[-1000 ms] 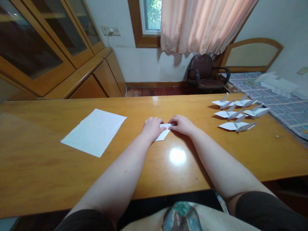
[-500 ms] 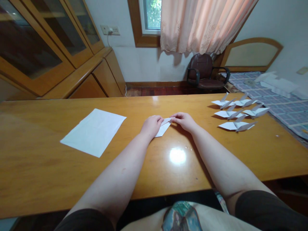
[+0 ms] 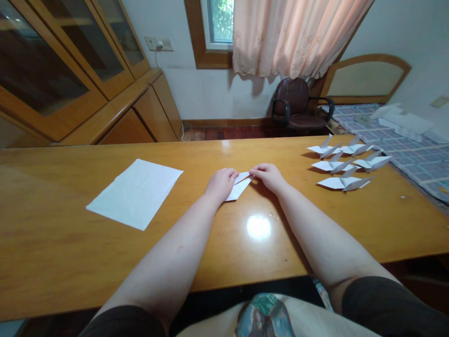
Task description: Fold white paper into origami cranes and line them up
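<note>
A small folded piece of white paper [image 3: 239, 188] lies on the wooden table [image 3: 224, 234] in front of me. My left hand [image 3: 220, 183] is curled over its left part and presses it down. My right hand [image 3: 267, 176] pinches the paper's upper right tip, which is raised a little off the table. To the left lies a flat white sheet [image 3: 136, 193], untouched.
Several finished white paper cranes [image 3: 345, 164] stand in a cluster at the table's right end. Beyond the table are a dark office chair [image 3: 298, 105], a bed with a checked cover [image 3: 407, 145] and wooden cabinets [image 3: 87, 79] on the left.
My right hand lifted the paper's right tip and moved it slightly up and away; the fold now stands a little open. The left hand stayed in place.
</note>
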A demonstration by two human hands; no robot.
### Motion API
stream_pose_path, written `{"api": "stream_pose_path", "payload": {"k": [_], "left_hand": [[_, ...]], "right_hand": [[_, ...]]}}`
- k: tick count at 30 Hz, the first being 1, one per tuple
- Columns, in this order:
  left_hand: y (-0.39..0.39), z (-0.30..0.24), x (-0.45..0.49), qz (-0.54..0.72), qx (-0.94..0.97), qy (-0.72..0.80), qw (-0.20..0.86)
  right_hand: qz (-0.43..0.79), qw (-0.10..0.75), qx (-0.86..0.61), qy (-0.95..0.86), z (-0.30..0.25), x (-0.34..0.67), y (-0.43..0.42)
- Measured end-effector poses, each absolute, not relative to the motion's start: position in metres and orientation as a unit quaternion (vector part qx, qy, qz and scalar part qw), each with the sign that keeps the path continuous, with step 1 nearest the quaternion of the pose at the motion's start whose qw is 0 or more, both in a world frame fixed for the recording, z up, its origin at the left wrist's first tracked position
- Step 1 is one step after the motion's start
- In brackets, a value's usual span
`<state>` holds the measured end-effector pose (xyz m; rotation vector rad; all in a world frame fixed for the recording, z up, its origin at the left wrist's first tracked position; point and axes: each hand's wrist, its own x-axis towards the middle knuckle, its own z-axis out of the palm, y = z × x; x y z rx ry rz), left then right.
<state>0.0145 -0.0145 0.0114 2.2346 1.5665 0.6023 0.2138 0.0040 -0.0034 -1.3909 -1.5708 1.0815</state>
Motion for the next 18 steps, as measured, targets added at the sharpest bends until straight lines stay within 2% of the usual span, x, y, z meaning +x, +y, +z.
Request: {"api": "stream_pose_path", "payload": {"k": [10,14,18], "left_hand": [[-0.019,0.014,0.017,0.215,0.802,0.500,0.248],[-0.020,0.012,0.018,0.207,0.797,0.512,0.245],[-0.020,0.013,0.018,0.210,0.800,0.515,0.226]], "right_hand": [[0.438,0.351,-0.547,-0.620,0.000,0.205,-0.002],[0.441,0.345,-0.539,-0.629,-0.004,0.203,-0.001],[0.439,0.384,-0.525,-0.620,-0.008,0.204,0.003]]}}
